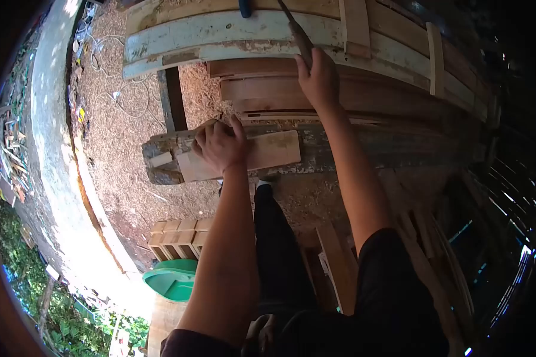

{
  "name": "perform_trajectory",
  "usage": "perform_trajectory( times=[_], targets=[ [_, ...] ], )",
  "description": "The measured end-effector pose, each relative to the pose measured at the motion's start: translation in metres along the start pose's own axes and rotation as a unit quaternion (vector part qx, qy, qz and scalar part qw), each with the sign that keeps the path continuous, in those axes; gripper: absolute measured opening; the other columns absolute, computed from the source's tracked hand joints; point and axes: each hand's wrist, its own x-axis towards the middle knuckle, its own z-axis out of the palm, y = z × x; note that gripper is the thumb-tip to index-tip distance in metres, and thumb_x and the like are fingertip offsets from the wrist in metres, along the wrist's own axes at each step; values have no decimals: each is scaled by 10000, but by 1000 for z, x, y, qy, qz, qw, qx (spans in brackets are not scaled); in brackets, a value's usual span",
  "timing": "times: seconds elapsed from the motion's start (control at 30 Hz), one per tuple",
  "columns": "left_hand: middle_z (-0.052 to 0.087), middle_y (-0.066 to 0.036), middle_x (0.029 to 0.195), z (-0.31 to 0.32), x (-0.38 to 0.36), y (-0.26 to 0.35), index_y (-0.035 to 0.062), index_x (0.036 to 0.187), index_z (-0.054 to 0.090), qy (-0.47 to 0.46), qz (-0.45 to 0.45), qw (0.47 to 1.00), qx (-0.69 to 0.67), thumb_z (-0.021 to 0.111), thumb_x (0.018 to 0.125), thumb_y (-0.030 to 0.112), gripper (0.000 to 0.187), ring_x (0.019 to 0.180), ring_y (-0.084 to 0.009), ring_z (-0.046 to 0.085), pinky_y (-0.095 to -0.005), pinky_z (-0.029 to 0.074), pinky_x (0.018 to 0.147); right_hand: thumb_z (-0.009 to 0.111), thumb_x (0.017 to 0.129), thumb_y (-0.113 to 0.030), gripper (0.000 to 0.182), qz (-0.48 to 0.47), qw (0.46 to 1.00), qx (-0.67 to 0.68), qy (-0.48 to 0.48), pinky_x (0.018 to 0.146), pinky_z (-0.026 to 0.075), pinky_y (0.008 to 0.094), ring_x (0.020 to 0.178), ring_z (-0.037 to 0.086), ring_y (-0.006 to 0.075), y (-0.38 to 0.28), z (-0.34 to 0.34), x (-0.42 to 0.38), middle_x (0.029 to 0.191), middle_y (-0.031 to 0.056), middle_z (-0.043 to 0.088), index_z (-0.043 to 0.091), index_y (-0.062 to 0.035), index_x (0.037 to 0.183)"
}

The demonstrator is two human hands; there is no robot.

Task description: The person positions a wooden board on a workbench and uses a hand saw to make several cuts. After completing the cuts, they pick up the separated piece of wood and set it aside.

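A light wooden board (274, 150) lies flat on a weathered, rough beam (321, 149). My left hand (220, 143) is on the board's left part, its fingers bent over the far edge; whether it also grips something there is hidden. Over the edge of the whitish plank bench (268, 35), my right hand (320, 77) is wrapped round the handle of a long, narrow tool (301, 40). The tool points up and away, and its far end meets the top of the view. A blue object (245, 8) lies on the bench to the left of the tool.
Stacked wooden blocks (181, 233) and a green basin (171, 279) stand at the lower left. Loose boards (338, 262) lean at the lower right. Wood shavings and a thin cord (138, 110) cover the ground at the left, beside a concrete ledge (44, 119).
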Motion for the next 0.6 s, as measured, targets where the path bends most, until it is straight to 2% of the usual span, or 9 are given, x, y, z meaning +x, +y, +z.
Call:
perform_trajectory(
  times=[0.07,0.1,0.13,0.17,0.27,0.33,0.43,0.53,0.6],
  targets=[
    [791,-56,1040,-5,9,7,157,893,827,14,9,1000,5,605,985,575,482,1183,-306,629,-528,315,1165,708,1047,-300,321,118,983,134,44,729,511,472,767,640,307,-17,-28,-31,795,151,565,555,-36,948],
    [791,-56,1040,-2,-11,1,157,893,827,2,4,1000,-2,605,985,575,482,1183,-306,629,-528,315,1165,699,1053,-278,296,151,967,195,61,703,497,444,759,636,273,-20,-42,-78,794,128,566,559,-30,970],
    [778,-69,1014,-4,-9,0,144,830,799,10,11,1000,-3,598,976,570,493,1158,-314,630,-520,329,1143,689,1059,-255,272,183,943,266,86,678,482,416,752,632,239,-26,-49,-107,793,106,567,564,-24,993],
    [766,-82,988,-4,-8,0,131,766,771,19,18,1000,-5,590,967,565,511,1133,-321,631,-512,343,1121,688,1063,-242,254,221,910,337,102,686,495,389,774,641,205,-36,-59,-135,817,86,592,570,-22,1017],
    [764,-90,975,-4,-6,0,130,775,776,23,15,1000,3,591,962,567,510,1108,-326,632,-507,348,1111,681,1072,-203,206,351,774,503,158,758,547,319,851,662,129,-75,-87,-209,917,57,676,579,-24,1084],
    [764,-92,983,-6,-6,1,130,785,779,23,13,1000,3,593,959,569,508,1102,-328,632,-503,350,1107,676,1069,-168,175,369,762,515,135,829,588,316,887,692,144,-83,-104,-254,971,74,696,574,-26,1085],
    [763,-96,1018,-4,-9,-2,125,816,783,35,17,999,4,604,951,567,495,1101,-329,632,-498,357,1104,668,1066,-147,161,407,739,521,130,833,600,314,893,700,140,-104,-124,-290,992,83,699,564,-32,1107],
    [749,-104,1100,0,-9,-6,113,887,779,72,40,996,-23,629,941,549,464,1120,-330,630,-494,371,1097,669,1064,-150,174,384,759,503,151,790,611,325,851,707,152,-117,-128,-312,990,80,695,550,-36,1119],
    [737,-110,1156,-4,-16,-12,105,936,775,100,58,992,-48,647,934,536,450,1132,-333,627,-491,382,1090,669,1062,-154,182,405,745,510,143,761,609,325,819,706,157,-124,-138,-318,980,78,689,545,-34,1120]
  ],
)
